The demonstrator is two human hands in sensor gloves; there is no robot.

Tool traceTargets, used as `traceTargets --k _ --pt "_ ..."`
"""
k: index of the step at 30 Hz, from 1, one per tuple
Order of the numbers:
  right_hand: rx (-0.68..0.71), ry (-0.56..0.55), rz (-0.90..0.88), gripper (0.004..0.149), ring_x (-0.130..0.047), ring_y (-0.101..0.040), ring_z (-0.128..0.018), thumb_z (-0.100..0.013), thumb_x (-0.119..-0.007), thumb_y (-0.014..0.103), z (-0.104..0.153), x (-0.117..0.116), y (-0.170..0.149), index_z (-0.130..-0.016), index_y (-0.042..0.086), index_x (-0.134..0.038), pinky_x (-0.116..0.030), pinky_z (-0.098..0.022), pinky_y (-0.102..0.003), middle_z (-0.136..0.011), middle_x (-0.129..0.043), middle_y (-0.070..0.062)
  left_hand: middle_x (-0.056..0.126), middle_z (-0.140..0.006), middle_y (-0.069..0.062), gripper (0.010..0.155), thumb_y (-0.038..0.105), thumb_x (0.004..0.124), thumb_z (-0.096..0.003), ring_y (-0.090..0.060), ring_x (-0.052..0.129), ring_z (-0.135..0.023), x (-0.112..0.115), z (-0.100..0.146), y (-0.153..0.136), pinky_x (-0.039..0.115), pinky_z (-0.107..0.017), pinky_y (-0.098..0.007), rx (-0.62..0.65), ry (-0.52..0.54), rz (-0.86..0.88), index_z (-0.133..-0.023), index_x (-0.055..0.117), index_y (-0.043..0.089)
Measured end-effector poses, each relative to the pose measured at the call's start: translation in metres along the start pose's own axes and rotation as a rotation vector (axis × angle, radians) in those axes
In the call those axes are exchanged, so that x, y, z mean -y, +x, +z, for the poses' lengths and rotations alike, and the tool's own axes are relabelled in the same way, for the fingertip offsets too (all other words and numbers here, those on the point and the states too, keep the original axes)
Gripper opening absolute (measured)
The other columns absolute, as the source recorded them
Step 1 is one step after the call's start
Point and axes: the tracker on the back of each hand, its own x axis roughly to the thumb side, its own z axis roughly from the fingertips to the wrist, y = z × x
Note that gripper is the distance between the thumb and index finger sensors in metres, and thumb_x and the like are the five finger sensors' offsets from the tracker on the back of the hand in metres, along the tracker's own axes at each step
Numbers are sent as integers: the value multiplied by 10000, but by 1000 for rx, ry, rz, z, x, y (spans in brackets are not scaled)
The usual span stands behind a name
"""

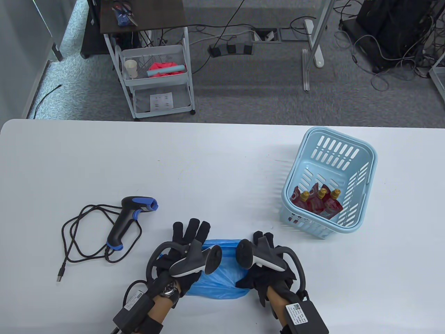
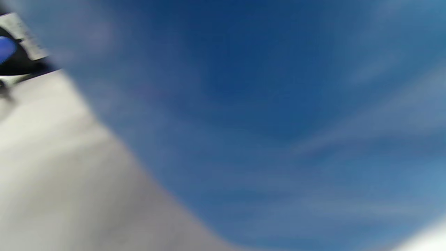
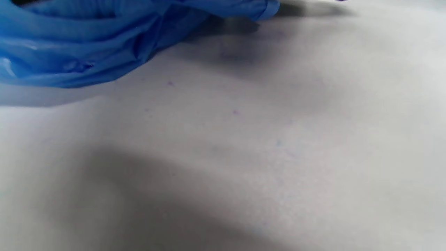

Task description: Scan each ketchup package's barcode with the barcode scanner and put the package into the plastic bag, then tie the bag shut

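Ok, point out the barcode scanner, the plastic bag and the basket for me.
barcode scanner (image 1: pixel 120 229): table view, on its black handle.
plastic bag (image 1: pixel 222 281): table view, blue film between the hands.
basket (image 1: pixel 361 146): table view, on its far rim.

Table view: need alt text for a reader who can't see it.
Two gloved hands, left hand and right hand, rest on a crumpled blue plastic bag at the near edge of a white table. A corded barcode scanner lies to their left; a light blue basket at right holds red ketchup packages.
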Motion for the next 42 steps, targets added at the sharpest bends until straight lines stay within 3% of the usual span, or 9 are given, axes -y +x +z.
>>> traceTargets --k 2,5,6,13,19,23,29,42 --pt "2 2 3 1063 -30 -525 -1033 -380 -822 616 0 0 -1 -1122 305 -126 -269 -743 -722 -1139 13 -248 27 -1172 15 633 528 805 -429 -351 61 -1142 5 -6 -10 156 -799 -660 -51 -27 -14 -1013 565 485" --pt "-15 22 21 1100 -21 -519 -1034 -357 -829 633 -1 0 -9 -1113 311 -97 -260 -743 -725 -1137 25 -243 -2 -1166 -26 794 584 825 -384 -377 35 -1135 13 -7 -33 152 -788 -684 -75 -115 70 -1077 477 416" --pt "-30 42 10 1092 -12 -517 -1034 -360 -830 635 -1 1 -12 -1106 331 -92 -253 -744 -725 -1136 32 -241 -4 -1166 -33 806 597 829 -381 -380 35 -1135 16 -5 -41 154 -785 -688 -82 -138 88 -1077 452 448" --pt "-23 67 -7 1057 14 -515 -1028 -396 -828 622 -2 6 -16 -1108 349 -96 -240 -745 -724 -1129 60 -235 16 -1169 -47 815 595 816 -397 -393 57 -1132 23 0 -46 181 -783 -690 -54 -126 144 -1094 422 441" --pt "-14 -58 -111 830 -87 -525 -1044 -493 -720 600 -3 11 -12 -1139 282 -307 -301 -741 -714 -1158 -59 -248 52 -1178 -50 759 637 743 -420 -394 109 -1140 26 1 -47 209 -787 -685 -48 -68 173 -1088 470 403" --pt "-62 -203 -42 730 -198 -527 -1053 -493 -781 521 -4 11 -4 -1096 285 -444 -358 -732 -706 -1169 -187 -253 119 -1189 -43 730 606 752 -423 -385 186 -1154 26 1 -45 253 -795 -681 -59 -15 140 -1069 503 376" --pt "-111 -51 -10 850 -94 -525 -1054 -443 -810 573 -9 19 -19 -1104 413 -299 -306 -745 -714 -1170 -73 -239 90 -1181 -112 825 600 789 -406 -428 158 -1143 30 3 -52 259 -781 -707 -60 -78 214 -1110 444 344" --pt "-123 -18 -32 892 -64 -522 -1054 -424 -840 580 -10 22 -22 -1092 455 -261 -288 -748 -718 -1170 -44 -223 144 -1193 -113 841 604 802 -398 -434 196 -1147 35 8 -56 292 -784 -709 -59 -66 264 -1113 434 362"
